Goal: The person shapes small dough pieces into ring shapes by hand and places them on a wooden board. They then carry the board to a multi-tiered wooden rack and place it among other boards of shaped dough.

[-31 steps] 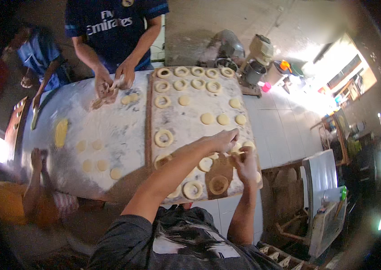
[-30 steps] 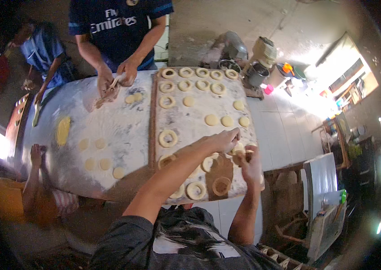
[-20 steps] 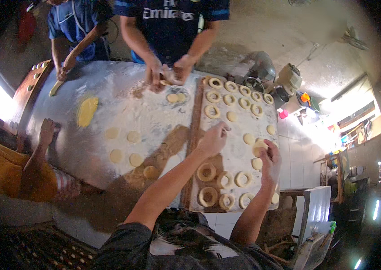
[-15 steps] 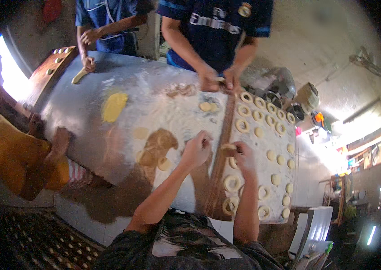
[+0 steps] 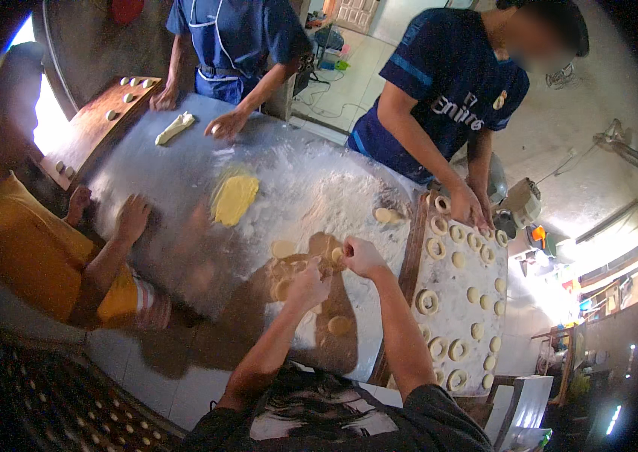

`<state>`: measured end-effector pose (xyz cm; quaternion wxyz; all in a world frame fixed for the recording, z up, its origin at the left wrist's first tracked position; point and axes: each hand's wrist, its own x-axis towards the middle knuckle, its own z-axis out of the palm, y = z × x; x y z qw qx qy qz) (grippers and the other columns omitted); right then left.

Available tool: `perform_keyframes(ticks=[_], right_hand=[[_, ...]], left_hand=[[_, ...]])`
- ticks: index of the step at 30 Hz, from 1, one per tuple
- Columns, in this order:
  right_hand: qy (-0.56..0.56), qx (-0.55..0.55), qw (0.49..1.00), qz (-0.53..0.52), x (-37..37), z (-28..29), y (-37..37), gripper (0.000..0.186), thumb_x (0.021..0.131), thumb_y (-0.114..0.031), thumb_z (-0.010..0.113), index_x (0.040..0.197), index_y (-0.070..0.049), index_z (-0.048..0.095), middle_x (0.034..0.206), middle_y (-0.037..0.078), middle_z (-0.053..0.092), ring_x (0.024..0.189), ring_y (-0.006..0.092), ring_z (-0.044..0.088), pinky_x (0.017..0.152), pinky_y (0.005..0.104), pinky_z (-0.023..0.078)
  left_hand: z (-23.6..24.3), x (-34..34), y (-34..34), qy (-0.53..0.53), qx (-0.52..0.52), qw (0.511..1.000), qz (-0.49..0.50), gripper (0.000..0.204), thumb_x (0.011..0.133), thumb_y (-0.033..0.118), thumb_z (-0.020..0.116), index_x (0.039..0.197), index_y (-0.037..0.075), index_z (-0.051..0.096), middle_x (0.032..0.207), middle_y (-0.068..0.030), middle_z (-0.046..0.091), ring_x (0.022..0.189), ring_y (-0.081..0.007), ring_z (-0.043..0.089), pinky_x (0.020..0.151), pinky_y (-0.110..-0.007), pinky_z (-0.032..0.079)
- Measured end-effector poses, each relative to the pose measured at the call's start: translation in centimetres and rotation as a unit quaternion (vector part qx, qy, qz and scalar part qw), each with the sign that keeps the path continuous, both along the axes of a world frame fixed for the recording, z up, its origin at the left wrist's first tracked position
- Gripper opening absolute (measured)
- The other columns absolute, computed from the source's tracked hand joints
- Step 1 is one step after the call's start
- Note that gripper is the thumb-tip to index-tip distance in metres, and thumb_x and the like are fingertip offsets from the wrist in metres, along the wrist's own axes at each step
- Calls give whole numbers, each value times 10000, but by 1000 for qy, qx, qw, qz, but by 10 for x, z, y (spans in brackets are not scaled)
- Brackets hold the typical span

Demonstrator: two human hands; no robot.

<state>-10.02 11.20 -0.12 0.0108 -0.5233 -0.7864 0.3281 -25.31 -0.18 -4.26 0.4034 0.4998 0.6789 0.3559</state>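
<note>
Dough rings (image 5: 458, 349) line board (image 5: 450, 285); discs (image 5: 339, 325) left of it seem unfinished; your left hand (image 5: 309, 285), right hand (image 5: 364, 258): fingers curled, grip unclear.

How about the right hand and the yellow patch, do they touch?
Apart. The head view shows floury tabletop between the right hand and the yellow patch.

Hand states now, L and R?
Left hand: partly curled; can't tell if holding anything.
Right hand: curled at a pale dough piece; grip can't be confirmed.
</note>
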Motion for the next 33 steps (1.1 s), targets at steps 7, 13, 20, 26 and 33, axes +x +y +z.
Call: perform_keyframes(ticks=[7,13,20,26,33], right_hand=[[395,-67,907,-129,33,26,-57,380,812,33,696,1058,-79,429,867,13,517,762,116,524,675,306,480],[228,37,952,-199,35,70,-90,451,791,12,675,1161,-76,433,998,118,592,859,197,569,783,322,493],[605,-126,765,-182,71,40,-120,604,801,10,570,1370,-96,395,999,70,573,924,198,572,893,322,452],[650,-106,714,-238,149,18,-144,532,965,-425,498,1357,-77,403,837,-1,513,771,109,506,733,263,462],[602,-52,767,-216,216,60,-216,570,948,-323,553,1434,-113,343,790,-10,482,747,125,501,714,276,476]], left_hand=[[62,3,7,-134,49,989,-42,277,859,190,735,1084,42,670,916,-122,704,844,-204,683,771,-345,532],[101,15,-10,-63,116,978,-159,269,809,86,746,1045,2,647,857,-117,688,741,-198,665,700,-340,523],[52,86,-17,-13,264,965,2,359,768,62,696,1090,40,538,951,-113,528,855,-228,555,856,-377,458],[64,149,-51,-313,315,890,-107,324,909,210,591,1175,59,482,996,-93,517,917,-207,555,834,-365,478],[101,231,-100,-202,188,952,-128,200,990,213,503,1111,62,549,926,-51,584,862,-183,588,769,-302,497]])
